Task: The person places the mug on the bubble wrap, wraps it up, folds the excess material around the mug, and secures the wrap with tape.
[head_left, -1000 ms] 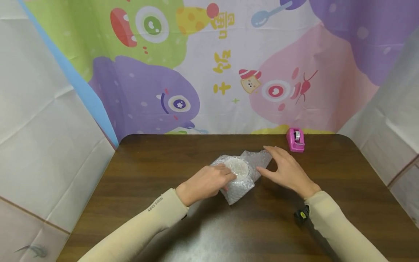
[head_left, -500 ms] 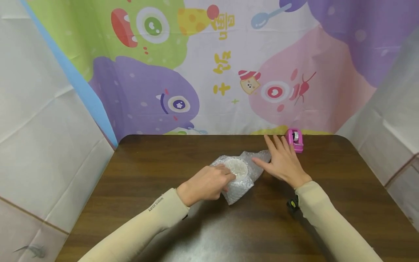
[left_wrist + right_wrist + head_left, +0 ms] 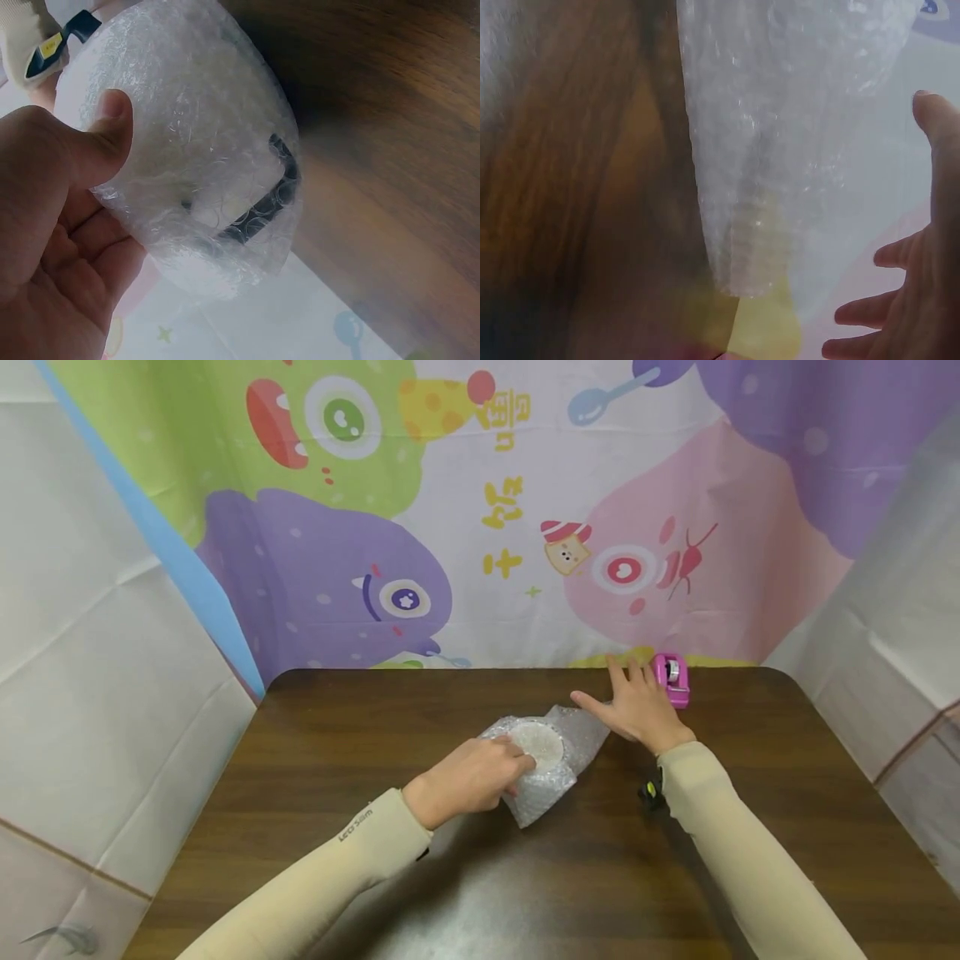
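A pale, round-ended object sits inside bubble wrap near the middle of the table. Through the film, the left wrist view shows a bent black stripe on its side; its exact kind stays hidden by the wrap. My left hand grips the bundle from the left, thumb pressed on the film and fingers around the far side. The loose tail of wrap points right and away from me. Over its tip, my right hand is spread with straight fingers, close beside a pink tape dispenser.
The dark wooden table ends at a rounded back edge, where a cartoon-printed curtain hangs. Pale wall sheets flank both sides. The tape dispenser stands near the back right of the table.
My right hand has left the tail of the wrap, its fingers spreading, and moved away from me towards the tape dispenser. My left hand and the bundle stay in place.
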`<act>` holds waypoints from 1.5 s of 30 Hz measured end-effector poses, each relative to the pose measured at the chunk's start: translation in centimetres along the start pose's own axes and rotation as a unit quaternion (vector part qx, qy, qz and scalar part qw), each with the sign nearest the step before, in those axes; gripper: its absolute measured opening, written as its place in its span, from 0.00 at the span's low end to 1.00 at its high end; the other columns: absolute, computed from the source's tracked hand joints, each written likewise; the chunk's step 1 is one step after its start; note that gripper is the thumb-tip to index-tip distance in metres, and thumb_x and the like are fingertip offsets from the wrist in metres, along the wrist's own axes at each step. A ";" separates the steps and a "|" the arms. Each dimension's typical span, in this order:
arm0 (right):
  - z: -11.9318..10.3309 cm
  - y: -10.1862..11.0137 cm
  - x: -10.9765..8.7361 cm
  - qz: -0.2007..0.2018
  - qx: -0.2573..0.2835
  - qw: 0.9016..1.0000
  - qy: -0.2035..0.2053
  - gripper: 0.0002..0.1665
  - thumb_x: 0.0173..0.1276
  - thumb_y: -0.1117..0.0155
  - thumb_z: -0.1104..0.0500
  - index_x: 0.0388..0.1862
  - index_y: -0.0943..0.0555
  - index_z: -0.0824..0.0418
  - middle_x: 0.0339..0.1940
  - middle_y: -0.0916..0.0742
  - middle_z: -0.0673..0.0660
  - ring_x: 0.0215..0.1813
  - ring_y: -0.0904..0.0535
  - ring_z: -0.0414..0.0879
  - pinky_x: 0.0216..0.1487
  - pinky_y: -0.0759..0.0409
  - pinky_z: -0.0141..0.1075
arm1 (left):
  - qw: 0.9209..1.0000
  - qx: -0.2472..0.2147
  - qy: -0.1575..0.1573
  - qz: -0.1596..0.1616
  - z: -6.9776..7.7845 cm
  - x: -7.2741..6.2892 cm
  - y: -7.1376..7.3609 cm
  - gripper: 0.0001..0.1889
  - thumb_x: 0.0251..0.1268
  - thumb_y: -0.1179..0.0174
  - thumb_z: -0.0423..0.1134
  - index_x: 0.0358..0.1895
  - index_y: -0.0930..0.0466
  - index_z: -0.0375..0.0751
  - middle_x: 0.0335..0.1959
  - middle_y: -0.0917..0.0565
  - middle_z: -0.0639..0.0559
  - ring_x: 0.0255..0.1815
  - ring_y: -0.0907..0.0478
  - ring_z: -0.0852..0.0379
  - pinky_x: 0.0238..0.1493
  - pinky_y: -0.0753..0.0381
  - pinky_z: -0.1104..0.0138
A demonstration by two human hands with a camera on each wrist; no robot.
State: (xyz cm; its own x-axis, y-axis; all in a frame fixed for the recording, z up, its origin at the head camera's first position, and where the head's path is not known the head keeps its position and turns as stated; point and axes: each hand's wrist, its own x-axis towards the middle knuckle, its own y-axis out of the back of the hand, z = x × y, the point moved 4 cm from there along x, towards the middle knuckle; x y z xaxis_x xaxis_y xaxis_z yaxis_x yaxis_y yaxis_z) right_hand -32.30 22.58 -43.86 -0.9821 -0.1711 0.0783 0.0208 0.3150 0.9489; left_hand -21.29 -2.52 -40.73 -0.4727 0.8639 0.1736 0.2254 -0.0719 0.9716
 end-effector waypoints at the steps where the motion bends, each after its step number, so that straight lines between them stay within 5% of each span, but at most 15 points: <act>1: 0.1 0.0 0.2 -0.009 0.000 1.000 -0.006 0.67 0.65 0.57 0.15 0.84 0.48 0.63 0.81 0.42 0.77 0.80 0.50 0.78 0.75 0.47 0.73 | 1.000 0.000 0.001 0.000 0.0 0.0 0.0 0.13 0.55 0.22 0.38 0.37 0.18 0.48 0.30 0.15 0.59 0.37 0.18 0.58 0.36 0.16 0.68; 13: 1.3 0.3 1.7 -0.086 0.012 0.995 -0.052 0.71 0.63 0.61 0.13 0.84 0.50 0.66 0.80 0.43 0.79 0.76 0.41 0.79 0.69 0.37 0.75 | 1.000 0.012 0.008 0.010 0.0 0.2 -0.1 0.12 0.54 0.22 0.39 0.35 0.19 0.49 0.27 0.16 0.60 0.33 0.18 0.58 0.32 0.16 0.67; 24: 1.8 -0.5 1.9 -0.123 0.041 0.988 -0.081 0.74 0.64 0.59 0.14 0.82 0.52 0.73 0.79 0.39 0.79 0.78 0.41 0.76 0.72 0.39 0.72 | 1.000 0.005 0.007 0.028 0.0 0.1 0.1 0.12 0.55 0.23 0.38 0.33 0.19 0.50 0.26 0.17 0.59 0.32 0.18 0.58 0.31 0.17 0.68; 31: 1.5 -1.0 2.1 -0.128 0.040 0.988 -0.081 0.61 0.75 0.58 0.26 0.76 0.45 0.82 0.73 0.32 0.83 0.69 0.29 0.76 0.69 0.30 0.68 | 1.000 0.008 0.009 0.020 -0.1 0.1 0.2 0.11 0.55 0.23 0.38 0.33 0.19 0.50 0.25 0.17 0.60 0.32 0.18 0.58 0.31 0.17 0.67; 36: 1.6 -1.0 2.3 -0.117 0.037 0.989 -0.085 0.48 0.78 0.56 0.32 0.61 0.26 0.79 0.49 0.16 0.75 0.45 0.17 0.63 0.51 0.17 0.58 | 1.000 0.012 0.007 0.014 -0.1 0.2 0.2 0.11 0.56 0.24 0.38 0.34 0.19 0.50 0.25 0.17 0.60 0.32 0.18 0.57 0.31 0.17 0.67; 39: 1.8 -1.0 2.4 -0.108 0.037 0.989 -0.099 0.44 0.78 0.55 0.32 0.45 0.20 0.75 0.29 0.20 0.64 0.32 0.22 0.55 0.36 0.19 0.48 | 1.000 0.014 0.007 0.016 0.0 0.2 0.2 0.10 0.56 0.24 0.39 0.34 0.19 0.50 0.25 0.17 0.60 0.32 0.18 0.57 0.31 0.17 0.66; 45: 2.2 -1.1 2.4 -0.110 0.062 0.986 -0.112 0.30 0.74 0.41 0.43 0.37 0.20 0.73 0.24 0.20 0.61 0.25 0.21 0.51 0.26 0.20 0.40 | 1.000 0.016 0.008 0.021 0.0 0.0 0.3 0.11 0.56 0.24 0.40 0.33 0.19 0.50 0.25 0.17 0.59 0.32 0.18 0.56 0.32 0.16 0.65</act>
State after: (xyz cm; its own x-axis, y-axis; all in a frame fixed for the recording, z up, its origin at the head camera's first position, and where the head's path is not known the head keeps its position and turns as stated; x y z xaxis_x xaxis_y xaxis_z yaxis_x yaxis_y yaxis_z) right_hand -35.06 23.85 -45.36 -0.9770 -0.0422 -0.2088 -0.2077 0.4079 0.8891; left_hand -21.26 -2.56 -40.41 -0.4759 0.8525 0.2162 0.2714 -0.0914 0.9581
